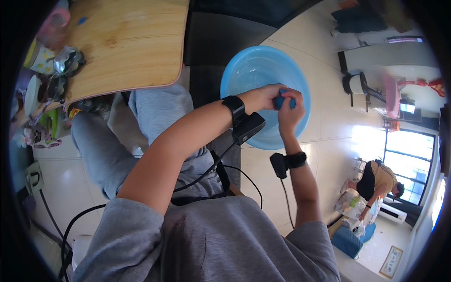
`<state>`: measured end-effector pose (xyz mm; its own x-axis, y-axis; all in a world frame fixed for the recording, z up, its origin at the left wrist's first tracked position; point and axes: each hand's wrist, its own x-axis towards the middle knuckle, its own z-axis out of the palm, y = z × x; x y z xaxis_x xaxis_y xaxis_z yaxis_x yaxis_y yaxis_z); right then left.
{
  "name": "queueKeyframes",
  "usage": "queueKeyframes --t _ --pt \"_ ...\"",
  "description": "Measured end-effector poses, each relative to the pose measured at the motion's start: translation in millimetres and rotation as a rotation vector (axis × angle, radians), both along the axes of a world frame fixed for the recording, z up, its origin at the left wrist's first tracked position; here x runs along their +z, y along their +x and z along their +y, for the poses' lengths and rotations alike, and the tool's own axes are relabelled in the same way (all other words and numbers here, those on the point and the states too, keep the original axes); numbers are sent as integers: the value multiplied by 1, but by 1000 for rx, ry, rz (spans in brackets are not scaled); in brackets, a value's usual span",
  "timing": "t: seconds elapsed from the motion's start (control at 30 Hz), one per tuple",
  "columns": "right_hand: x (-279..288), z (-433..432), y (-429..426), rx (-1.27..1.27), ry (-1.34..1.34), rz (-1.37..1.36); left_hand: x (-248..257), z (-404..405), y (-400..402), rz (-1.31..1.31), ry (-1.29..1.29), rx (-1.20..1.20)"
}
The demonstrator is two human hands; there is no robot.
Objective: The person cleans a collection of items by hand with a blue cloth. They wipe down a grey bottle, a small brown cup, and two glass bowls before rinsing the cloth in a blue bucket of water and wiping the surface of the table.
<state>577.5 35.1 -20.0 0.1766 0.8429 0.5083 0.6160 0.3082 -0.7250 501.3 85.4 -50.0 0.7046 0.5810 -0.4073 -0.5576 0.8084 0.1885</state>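
Observation:
Both my hands meet over a light blue plastic basin, which stands on the tiled floor and holds clear water. Between them is a small dark blue object, soft-looking, perhaps clay or a cloth; the fingers hide much of it. My left hand grips it from the left side, its fingers partly covered. My right hand presses on it from the right with the fingers curled. Each wrist wears a black strap with a small black device and a cable.
A wooden table is at the upper left, with a blue scrap, a white bowl and clear plastic packaging. Black cables run by my lap. Another person bends over bags at the far right.

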Motion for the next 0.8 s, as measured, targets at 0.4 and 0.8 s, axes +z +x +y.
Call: queueKeyframes --t 0.4,0.8 --pt "28 -8 7 854 438 -703 15 17 -10 -6 410 -640" --pt "-2 1 2 964 460 -1238 27 24 6 1011 1351 -1238"
